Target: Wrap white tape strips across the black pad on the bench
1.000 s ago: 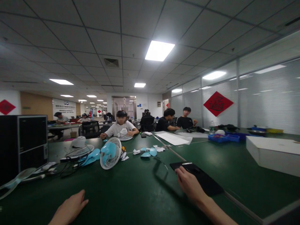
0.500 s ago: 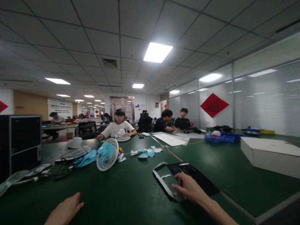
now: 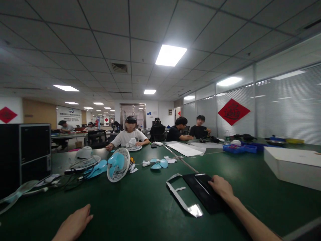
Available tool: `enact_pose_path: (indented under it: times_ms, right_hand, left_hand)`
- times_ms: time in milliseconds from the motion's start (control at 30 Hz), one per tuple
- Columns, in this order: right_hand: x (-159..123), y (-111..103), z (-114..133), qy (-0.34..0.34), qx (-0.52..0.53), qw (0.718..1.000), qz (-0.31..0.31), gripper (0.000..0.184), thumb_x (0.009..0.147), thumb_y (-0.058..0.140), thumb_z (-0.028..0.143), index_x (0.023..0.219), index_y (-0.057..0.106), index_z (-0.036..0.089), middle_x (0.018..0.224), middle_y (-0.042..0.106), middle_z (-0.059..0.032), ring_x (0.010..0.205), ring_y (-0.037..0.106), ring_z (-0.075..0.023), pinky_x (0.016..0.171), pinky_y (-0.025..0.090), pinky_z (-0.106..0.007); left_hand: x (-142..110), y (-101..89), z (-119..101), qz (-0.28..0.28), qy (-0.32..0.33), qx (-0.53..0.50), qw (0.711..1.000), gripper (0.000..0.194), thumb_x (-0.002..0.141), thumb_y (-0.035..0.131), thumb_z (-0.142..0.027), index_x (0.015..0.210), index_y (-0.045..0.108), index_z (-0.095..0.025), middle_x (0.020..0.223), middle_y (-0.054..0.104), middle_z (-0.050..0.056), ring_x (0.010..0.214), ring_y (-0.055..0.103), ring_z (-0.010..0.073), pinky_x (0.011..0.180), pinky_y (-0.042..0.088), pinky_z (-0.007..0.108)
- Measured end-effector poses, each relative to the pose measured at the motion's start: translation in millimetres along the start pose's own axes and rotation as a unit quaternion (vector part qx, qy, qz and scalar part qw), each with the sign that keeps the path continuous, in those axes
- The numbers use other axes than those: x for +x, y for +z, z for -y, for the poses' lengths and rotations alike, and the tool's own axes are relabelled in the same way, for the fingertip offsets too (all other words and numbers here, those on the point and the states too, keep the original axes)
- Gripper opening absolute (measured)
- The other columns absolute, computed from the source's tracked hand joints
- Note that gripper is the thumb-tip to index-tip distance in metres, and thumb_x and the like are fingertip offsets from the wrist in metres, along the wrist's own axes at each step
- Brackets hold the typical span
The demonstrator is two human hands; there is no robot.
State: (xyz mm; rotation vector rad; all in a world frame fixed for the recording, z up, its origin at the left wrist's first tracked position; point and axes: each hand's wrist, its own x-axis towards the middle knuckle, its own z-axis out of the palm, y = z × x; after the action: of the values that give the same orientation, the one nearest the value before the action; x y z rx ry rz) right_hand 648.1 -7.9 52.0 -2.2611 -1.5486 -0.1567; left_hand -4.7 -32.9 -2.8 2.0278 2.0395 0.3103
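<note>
My right hand is over the right part of a flat, glossy black piece on the green table. Its fingers are bent and drawn together, with the fingertips at the black surface; the underside of the grip is hidden. Just left of the black piece lies a bent white strip, with a shiny, crumpled near end. My left hand is low at the left, over bare tabletop. Its fingers are loosely extended, the thumb stands apart, and nothing is in it.
A fan head with blue blades, loose blue blades and cables lie across the table. A black computer tower stands at left, a white box at right. Blue trays sit farther back. A person works opposite.
My right hand has moved right, from above the white strip onto the black piece, and its fingers have drawn in. The strip's near end is now uncovered. My left hand stays almost still.
</note>
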Motion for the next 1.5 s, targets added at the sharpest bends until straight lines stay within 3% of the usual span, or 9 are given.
enact_pose_path:
  times_ms: [167, 267, 333, 567, 700, 833, 967, 1167, 1500]
  right_hand:
    - [4, -20, 4, -0.014, 0.019, 0.996, -0.088, 0.035, 0.088, 0.042, 0.040, 0.090, 0.067, 0.016, 0.094, 0.068, -0.0133, 0.085, 0.065, -0.0246, 0.066, 0.045, -0.032]
    - [-4, -33, 31, -0.075, 0.041, 0.984, -0.157, 0.037, 0.089, 0.041, 0.042, 0.096, 0.068, 0.017, 0.097, 0.066, -0.0122, 0.085, 0.063, -0.0242, 0.069, 0.045, -0.032]
    - [-16, -38, 63, -0.146, 0.063, 0.974, -0.158, 0.034, 0.088, 0.044, 0.041, 0.096, 0.068, 0.018, 0.099, 0.066, -0.0106, 0.085, 0.062, -0.0226, 0.074, 0.045, -0.031]
    - [-71, -15, 194, -0.396, 0.152, 0.905, -0.016, 0.024, 0.084, 0.055, 0.037, 0.095, 0.070, 0.022, 0.094, 0.065, -0.0054, 0.087, 0.060, -0.0189, 0.077, 0.042, -0.025]
    - [-95, 11, 246, -0.457, 0.144, 0.876, 0.060, 0.025, 0.082, 0.059, 0.037, 0.098, 0.071, 0.022, 0.094, 0.066, -0.0054, 0.087, 0.060, -0.0190, 0.076, 0.041, -0.025]
    - [-111, 31, 279, -0.490, 0.134, 0.854, 0.114, 0.028, 0.081, 0.060, 0.039, 0.101, 0.071, 0.022, 0.096, 0.067, -0.0060, 0.090, 0.060, -0.0201, 0.077, 0.042, -0.025]
    - [-121, 42, 299, -0.506, 0.127, 0.842, 0.139, 0.028, 0.080, 0.062, 0.039, 0.102, 0.071, 0.024, 0.096, 0.069, -0.0044, 0.090, 0.061, -0.0198, 0.077, 0.043, -0.025]
    - [-127, 50, 305, -0.504, 0.126, 0.842, 0.149, 0.028, 0.079, 0.063, 0.038, 0.101, 0.072, 0.025, 0.096, 0.071, -0.0042, 0.091, 0.062, -0.0206, 0.079, 0.044, -0.025]
    - [-130, 54, 304, -0.457, 0.126, 0.870, 0.132, 0.028, 0.078, 0.063, 0.037, 0.101, 0.071, 0.022, 0.099, 0.069, -0.0075, 0.097, 0.061, -0.0241, 0.083, 0.045, -0.030]
  left_hand:
    - [2, 0.0, 1, -0.003, -0.010, -0.002, 1.000, 0.035, 0.082, 0.040, -0.038, 0.106, 0.055, -0.017, 0.112, 0.064, 0.014, 0.098, 0.063, 0.0247, 0.080, 0.048, 0.035]
    - [-2, -3.7, -7, 0.002, -0.016, -0.013, 1.000, 0.028, 0.084, 0.039, -0.036, 0.099, 0.056, -0.019, 0.105, 0.067, 0.012, 0.092, 0.064, 0.0233, 0.076, 0.048, 0.033]
    - [-4, -6.1, -13, 0.000, -0.020, -0.016, 1.000, 0.025, 0.085, 0.039, -0.033, 0.095, 0.057, -0.019, 0.102, 0.067, 0.010, 0.088, 0.064, 0.0221, 0.073, 0.048, 0.032]
    - [-8, -7.7, -26, -0.040, 0.014, -0.006, 0.999, 0.023, 0.087, 0.037, -0.030, 0.089, 0.058, -0.020, 0.098, 0.067, 0.007, 0.086, 0.063, 0.0189, 0.073, 0.044, 0.027]
    - [-14, -10.6, -40, -0.060, 0.045, -0.036, 0.997, 0.027, 0.086, 0.038, -0.034, 0.091, 0.060, -0.019, 0.096, 0.066, 0.006, 0.086, 0.061, 0.0179, 0.074, 0.044, 0.027]
    - [-20, -11.2, -55, -0.055, 0.092, -0.099, 0.989, 0.039, 0.084, 0.040, -0.046, 0.102, 0.062, -0.019, 0.103, 0.064, 0.006, 0.091, 0.059, 0.0184, 0.082, 0.045, 0.028]
    - [-20, -5.2, -59, -0.057, 0.131, -0.135, 0.980, 0.056, 0.080, 0.045, -0.058, 0.118, 0.058, -0.018, 0.120, 0.058, 0.008, 0.110, 0.053, 0.0229, 0.096, 0.041, 0.033]
    - [-21, 1.9, -66, -0.040, 0.119, -0.134, 0.983, 0.078, 0.070, 0.058, -0.060, 0.133, 0.047, -0.015, 0.136, 0.049, 0.012, 0.127, 0.042, 0.0270, 0.109, 0.030, 0.036]
    - [-12, 11.8, -66, -0.041, 0.151, -0.126, 0.979, 0.070, 0.074, 0.054, -0.061, 0.129, 0.053, -0.017, 0.135, 0.051, 0.010, 0.127, 0.042, 0.0264, 0.111, 0.029, 0.035]
